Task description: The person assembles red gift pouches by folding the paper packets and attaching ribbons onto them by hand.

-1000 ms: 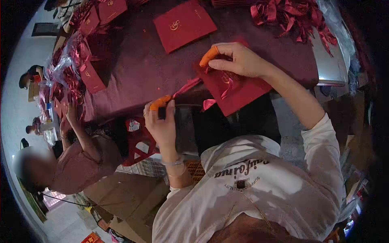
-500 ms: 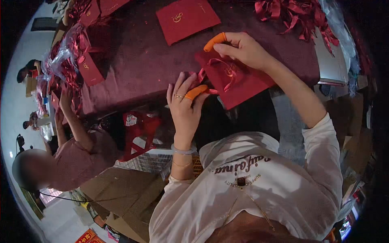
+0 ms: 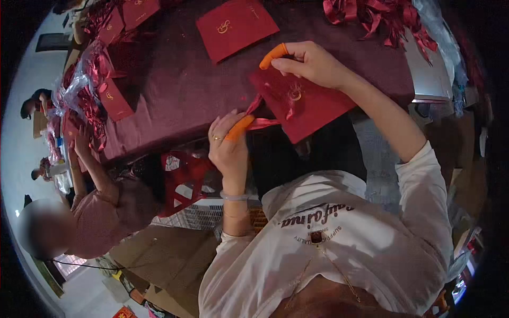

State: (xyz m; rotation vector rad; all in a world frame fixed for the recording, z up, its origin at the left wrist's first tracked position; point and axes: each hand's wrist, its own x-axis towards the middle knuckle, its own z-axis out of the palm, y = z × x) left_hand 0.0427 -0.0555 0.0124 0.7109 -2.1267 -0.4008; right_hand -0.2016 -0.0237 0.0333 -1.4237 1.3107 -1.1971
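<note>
A red paper gift bag (image 3: 323, 108) with a gold emblem is held tilted at the table's near edge. A red ribbon (image 3: 263, 123) runs stretched from the bag to my left hand (image 3: 229, 151), whose fingers are closed round it. My right hand (image 3: 313, 64) is closed at the bag's upper edge, gripping it with the fingers partly hidden. Each hand wears an orange finger cot on the index finger. Beyond my hands, another red bag (image 3: 241, 32) with a gold emblem lies flat on the cloth.
A dark red cloth (image 3: 169, 79) covers the table. Loose red ribbons (image 3: 371, 18) are heaped at the far right, and more bags and ribbons lie left. A co-worker (image 3: 101, 217) sits at the left, hands on a red item. Cardboard (image 3: 159, 254) and a red stool (image 3: 185, 180) stand below.
My left hand has moved left and slightly down, drawing the ribbon out straighter from the bag. The right hand and bag have shifted slightly left in the view.
</note>
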